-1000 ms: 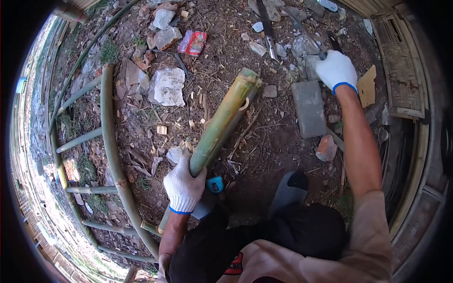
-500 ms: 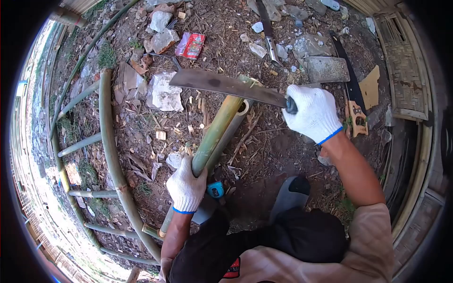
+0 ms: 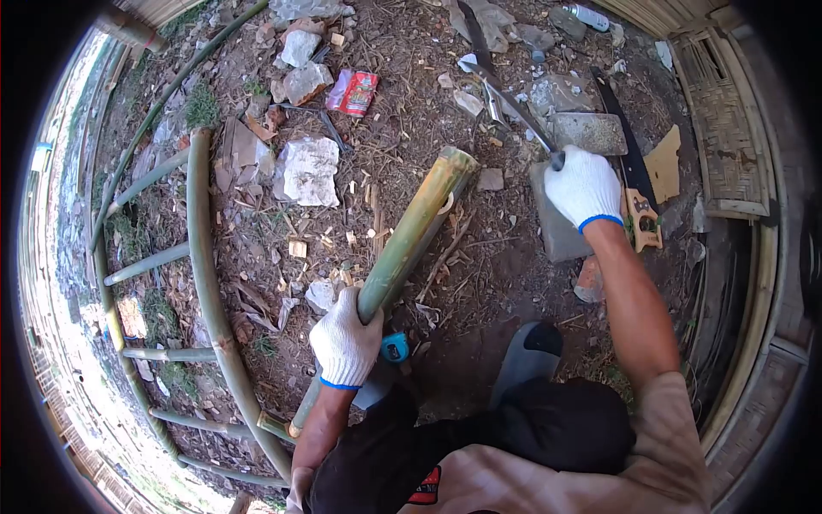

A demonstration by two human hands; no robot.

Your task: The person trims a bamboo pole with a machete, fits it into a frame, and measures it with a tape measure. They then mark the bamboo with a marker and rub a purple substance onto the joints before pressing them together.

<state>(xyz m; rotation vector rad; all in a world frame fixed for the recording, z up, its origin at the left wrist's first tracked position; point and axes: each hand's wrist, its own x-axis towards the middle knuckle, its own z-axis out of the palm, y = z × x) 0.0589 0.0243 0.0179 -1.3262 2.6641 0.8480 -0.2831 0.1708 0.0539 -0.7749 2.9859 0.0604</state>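
Note:
In a white knitted glove, my left hand point(image 3: 345, 340) is wrapped round the lower part of a green-yellow bamboo pole point(image 3: 413, 230), which slants up and away to the right. A second bamboo piece, its hollow end point(image 3: 446, 204) showing, lies beneath the pole. My gloved right hand point(image 3: 586, 187) grips the handle of a machete point(image 3: 524, 116), held off to the right of the pole. The blade is seen nearly edge-on and points away to the upper left, apart from the bamboo. Close to my left hand is a blue tape measure point(image 3: 395, 347).
A bamboo ladder-like frame point(image 3: 205, 257) stands at the left. On the right lie a handsaw point(image 3: 644, 221), grey blocks point(image 3: 589, 133) and a piece of cardboard point(image 3: 663, 164). Stones, wood chips and a red packet point(image 3: 355, 92) are scattered over the dirt. My foot point(image 3: 527, 360) is below.
The machete has swung from lying across above the pole's far end to the right, turning edge-on. My left hand keeps its hold on the pole, whose cut end is now uncovered.

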